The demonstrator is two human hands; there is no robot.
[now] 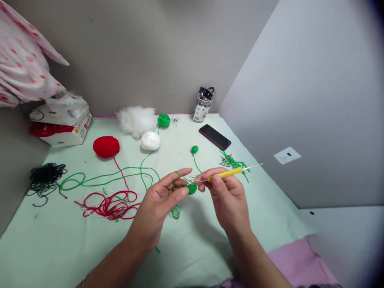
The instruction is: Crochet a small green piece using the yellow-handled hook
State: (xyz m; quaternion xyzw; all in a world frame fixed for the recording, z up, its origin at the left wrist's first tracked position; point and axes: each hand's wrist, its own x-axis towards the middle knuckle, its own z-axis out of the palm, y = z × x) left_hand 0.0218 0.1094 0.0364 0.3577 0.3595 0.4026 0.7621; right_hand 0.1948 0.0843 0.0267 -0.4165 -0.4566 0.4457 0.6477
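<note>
My left hand (163,196) pinches a small green crochet piece (192,189) between thumb and fingers, with green yarn running over its raised index finger. In my right hand (229,196) is a crochet hook (226,174) with a yellow handle, and its metal tip meets the green piece near my left fingertips. The hook's other metal end points up and right. A strand of green yarn (147,164) trails across the table to the left. Just beyond my hands lies a small green crocheted ball (194,149) with a yarn tail.
Behind are a red yarn ball (106,147), white yarn ball (150,141), green yarn ball (163,120) and white stuffing (137,121). Tangled red yarn (111,205) and black yarn (47,176) lie left. A phone (215,137), green yarn scraps (234,161) and a pen jar (202,107) sit right.
</note>
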